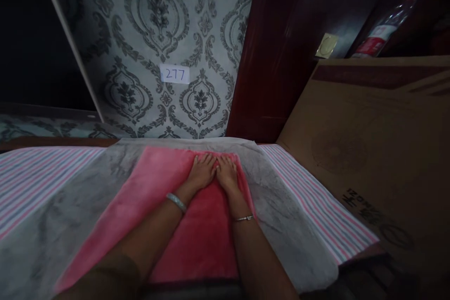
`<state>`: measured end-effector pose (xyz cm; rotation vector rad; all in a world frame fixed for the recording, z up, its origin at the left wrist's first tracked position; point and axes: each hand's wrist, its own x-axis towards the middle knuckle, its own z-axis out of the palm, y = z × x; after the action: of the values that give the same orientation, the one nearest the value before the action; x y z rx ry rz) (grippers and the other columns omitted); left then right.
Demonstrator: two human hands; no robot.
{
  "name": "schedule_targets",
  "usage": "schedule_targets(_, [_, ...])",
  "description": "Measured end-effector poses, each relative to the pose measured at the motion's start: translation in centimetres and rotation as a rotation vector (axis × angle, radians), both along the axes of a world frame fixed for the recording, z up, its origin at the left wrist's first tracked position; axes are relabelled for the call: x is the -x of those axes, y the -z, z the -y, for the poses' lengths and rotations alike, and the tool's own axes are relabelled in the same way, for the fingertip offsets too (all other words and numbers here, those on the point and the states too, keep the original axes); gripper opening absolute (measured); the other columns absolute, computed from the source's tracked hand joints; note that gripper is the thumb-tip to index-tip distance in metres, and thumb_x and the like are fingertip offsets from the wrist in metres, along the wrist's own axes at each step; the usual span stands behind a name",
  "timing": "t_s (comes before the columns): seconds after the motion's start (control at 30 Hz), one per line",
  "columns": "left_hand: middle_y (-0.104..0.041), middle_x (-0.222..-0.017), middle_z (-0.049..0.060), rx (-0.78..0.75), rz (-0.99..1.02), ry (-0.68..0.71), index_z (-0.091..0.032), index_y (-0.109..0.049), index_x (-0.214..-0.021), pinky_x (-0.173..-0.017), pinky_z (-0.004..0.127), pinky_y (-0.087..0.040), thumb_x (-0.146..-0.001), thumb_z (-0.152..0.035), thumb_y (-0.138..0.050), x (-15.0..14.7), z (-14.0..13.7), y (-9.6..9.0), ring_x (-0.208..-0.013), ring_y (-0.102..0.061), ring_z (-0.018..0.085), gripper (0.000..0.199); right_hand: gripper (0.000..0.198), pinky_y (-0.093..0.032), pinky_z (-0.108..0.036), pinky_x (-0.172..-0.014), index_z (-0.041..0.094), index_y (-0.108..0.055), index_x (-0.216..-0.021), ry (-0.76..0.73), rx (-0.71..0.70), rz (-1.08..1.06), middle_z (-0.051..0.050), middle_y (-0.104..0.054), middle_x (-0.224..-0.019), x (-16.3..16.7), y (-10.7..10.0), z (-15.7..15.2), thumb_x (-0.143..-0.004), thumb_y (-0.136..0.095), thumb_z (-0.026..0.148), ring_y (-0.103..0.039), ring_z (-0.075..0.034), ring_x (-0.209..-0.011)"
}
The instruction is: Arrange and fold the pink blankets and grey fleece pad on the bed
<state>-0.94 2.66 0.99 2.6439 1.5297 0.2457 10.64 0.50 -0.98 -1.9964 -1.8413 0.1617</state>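
A pink and red plush cloth (197, 239) lies spread over a grey plush cloth (288, 225). Near its far edge, my left hand (203, 170) rests flat on it with the fingers stretched forward. Right beside it, my right hand (227, 171) also lies flat on the red part, close to the cloth's far right corner. The two thumbs almost meet. Neither hand grips anything. A bangle (176, 202) circles my left wrist, and a thin bracelet (243, 218) sits on the right one.
Under the grey cloth is a striped cloth (316, 192). A large cardboard box (369, 150) stands at the right, with a red-capped plastic bottle (381, 33) behind it. Patterned wallpaper (207, 70) with a paper label (175, 74) reading 277 rises behind. A dark screen (38, 47) is at the left.
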Motion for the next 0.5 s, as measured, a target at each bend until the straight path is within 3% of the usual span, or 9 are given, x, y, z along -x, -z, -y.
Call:
schedule_targets(0.13, [-0.032,-0.165,0.01,-0.048,-0.014,-0.04,-0.021,-0.039,-0.156,-0.126,0.058,-0.015,-0.1,-0.038,-0.031,0.8,-0.1,1.3,-0.155,-0.025,0.029,0.059,0.052,-0.021,-0.039,-0.123,0.022,-0.051,-0.15,0.017,0.018,0.002,-0.006,-0.041,-0.161,0.2,-0.1,-0.1,-0.1,-0.037,0.02,-0.032,-0.019,-0.15])
schedule_targets(0.27, [-0.033,-0.165,0.01,-0.036,-0.049,-0.129,-0.023,-0.039,-0.156,-0.126,0.058,-0.012,-0.099,-0.049,-0.034,2.8,-1.5,0.3,-0.154,-0.025,0.031,0.063,0.053,-0.021,-0.039,-0.124,0.022,-0.046,-0.153,0.025,0.071,-0.018,-0.005,-0.037,-0.163,0.2,-0.5,-0.1,-0.101,-0.038,0.022,-0.03,-0.019,-0.151])
schedule_targets(0.5, [-0.041,-0.16,0.016,0.004,-0.058,-0.477,-0.018,-0.046,-0.151,-0.119,0.066,-0.021,-0.099,-0.044,-0.027,11.4,-3.9,-1.4,-0.149,-0.034,0.035,0.061,0.051,-0.019,-0.04,-0.125,0.02,-0.051,-0.15,0.019,0.046,-0.047,-0.006,-0.04,-0.161,0.3,-0.3,0.0,-0.1,-0.038,0.021,-0.03,-0.019,-0.151])
